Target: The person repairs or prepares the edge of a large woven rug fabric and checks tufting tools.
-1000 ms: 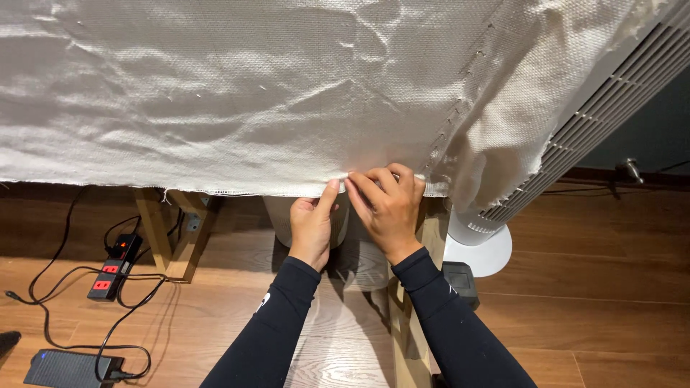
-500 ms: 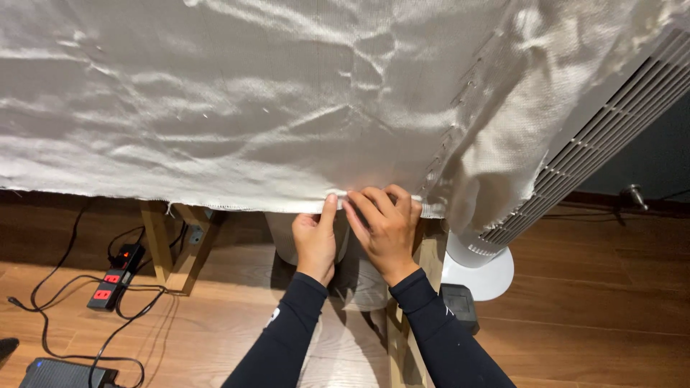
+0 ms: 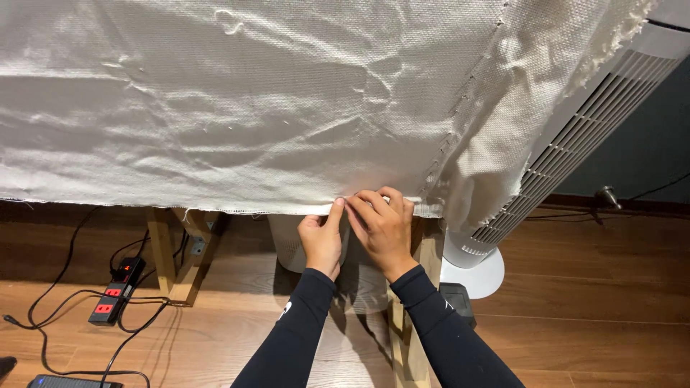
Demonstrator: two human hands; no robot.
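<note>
The big cream woven cloth (image 3: pixel 251 108) is spread over a table and fills the upper part of the view, its near hem hanging just over the edge. Both hands are right at that hem, side by side and touching: the left hand (image 3: pixel 322 241) pinches the edge between thumb and fingers from below, and the right hand (image 3: pixel 384 228) has its fingers curled shut over the same bit of hem, so the cloth sits just above and inside both grips. Beneath are wooden table legs (image 3: pixel 172 251), a white tower fan (image 3: pixel 568 158) to the right, and a black power strip (image 3: pixel 115 291) with cables on the wood floor (image 3: pixel 596 309).
</note>
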